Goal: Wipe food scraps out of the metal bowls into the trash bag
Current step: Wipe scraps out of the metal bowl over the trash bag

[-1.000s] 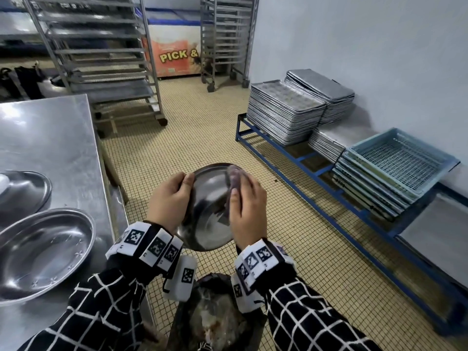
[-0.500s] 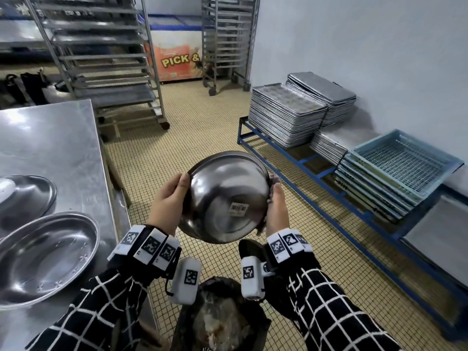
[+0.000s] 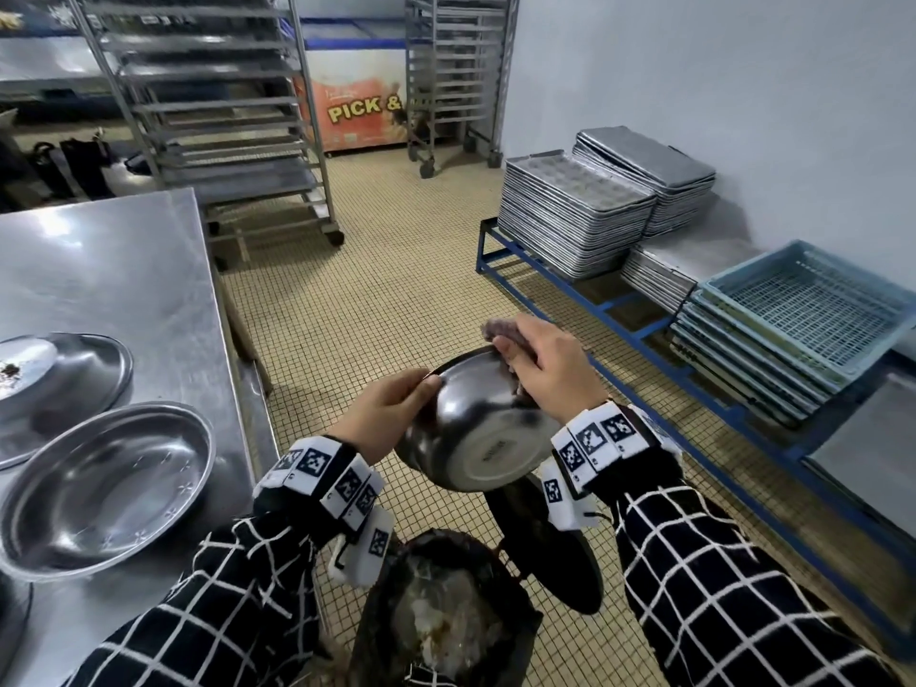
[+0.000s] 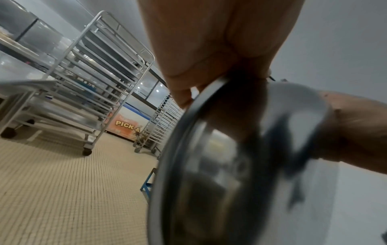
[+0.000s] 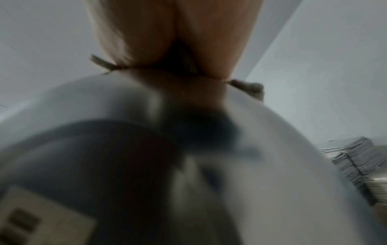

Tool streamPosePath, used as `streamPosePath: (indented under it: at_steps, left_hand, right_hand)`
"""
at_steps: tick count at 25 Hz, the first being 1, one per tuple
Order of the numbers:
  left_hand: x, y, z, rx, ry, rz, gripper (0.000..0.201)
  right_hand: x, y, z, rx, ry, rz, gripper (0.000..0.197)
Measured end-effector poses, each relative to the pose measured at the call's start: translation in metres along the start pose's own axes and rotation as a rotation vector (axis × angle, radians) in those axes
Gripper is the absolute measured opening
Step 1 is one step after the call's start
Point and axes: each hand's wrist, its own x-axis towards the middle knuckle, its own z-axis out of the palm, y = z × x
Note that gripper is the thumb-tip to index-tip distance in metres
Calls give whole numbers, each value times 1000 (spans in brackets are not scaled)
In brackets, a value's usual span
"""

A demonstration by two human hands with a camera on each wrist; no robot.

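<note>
Tiled kitchen floor, steel surface at left carrying two more metal dishes.

Bowl held in the air above the trash bag, base turned toward the head camera, mouth facing away and slightly down. Half a second back: bowl more upright, sticker on the base facing the camera, right hand at the far-right rim. Now tipped flatter and lower.

Left hand gripping the near-left rim, thumb over the edge, fingers curled behind. Right hand now up over the top rim, fingers curled round a purplish rag, pressing it at the edge; the right wrist view shows frayed cloth poking out either side of the fingers.

Reads as a wipe stroke finishing at the rim. Inside of the bowl hidden, so cleanliness unknown. Scraps already in the bag.
</note>
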Motion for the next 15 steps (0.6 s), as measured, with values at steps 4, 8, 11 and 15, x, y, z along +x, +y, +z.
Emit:
streamPosePath:
  at_steps: [4,8,11,15]
  left_hand:
    - [-2,12,5,-197,200,-24,23]
    - [1,21,4,-276,355,-41,21]
    - [-3,27,1,-195,441,-28,26]
    - [-3,24,-7,-239,468,-92,28]
  right_hand:
    - [-4,-19,22,108,92,15,41]
    - [-35,-45,63,-218,115,-84,49]
    - [-37,-38,58,-80,185,98,53]
    - [-37,-17,48,237,197,337,46]
